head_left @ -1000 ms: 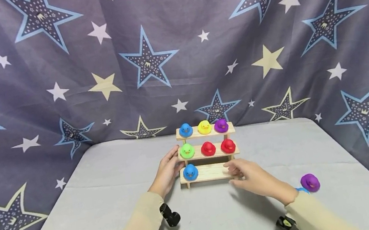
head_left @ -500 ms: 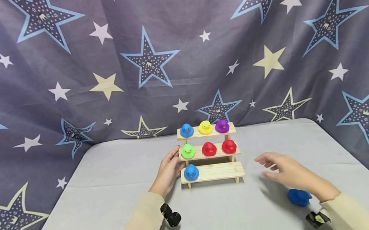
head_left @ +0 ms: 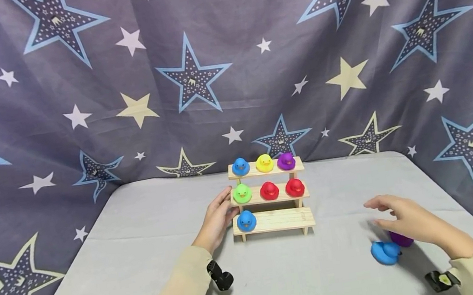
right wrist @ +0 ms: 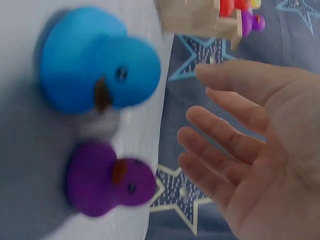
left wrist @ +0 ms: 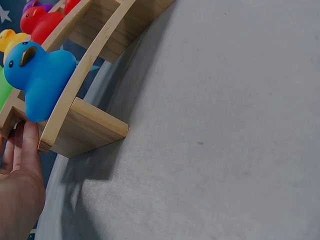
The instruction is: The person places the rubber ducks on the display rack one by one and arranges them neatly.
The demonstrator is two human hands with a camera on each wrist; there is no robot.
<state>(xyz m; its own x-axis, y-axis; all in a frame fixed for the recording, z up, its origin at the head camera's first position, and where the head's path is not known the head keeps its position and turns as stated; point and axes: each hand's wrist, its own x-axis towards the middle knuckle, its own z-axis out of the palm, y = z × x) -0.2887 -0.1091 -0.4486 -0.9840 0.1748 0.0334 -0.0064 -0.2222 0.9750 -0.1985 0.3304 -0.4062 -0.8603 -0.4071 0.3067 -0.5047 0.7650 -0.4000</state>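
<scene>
A three-tier wooden stand (head_left: 284, 219) holds rubber ducks. Its top tier has a blue duck (head_left: 241, 167), a yellow duck (head_left: 264, 163) and a purple duck (head_left: 286, 161). On the middle one sit a green duck (head_left: 242, 193) and two red ducks (head_left: 269, 191); a blue duck (left wrist: 42, 77) stands at the left of the bottom tier. My left hand (head_left: 213, 224) rests its straight fingers against the stand's left end. Holding nothing, my right hand (head_left: 416, 222) hovers with spread fingers over another blue duck (head_left: 385, 253) and a partly hidden purple duck (head_left: 403, 240).
The stand and loose ducks are on a table with a light grey cloth (head_left: 309, 278). Behind it hangs a dark curtain (head_left: 199, 137) with a star pattern. Black wrist cameras (head_left: 221, 275) are strapped at both sleeves.
My right hand has moved away from the bottom tier, rightward to above the two loose ducks. My left hand has stayed at the stand's left end.
</scene>
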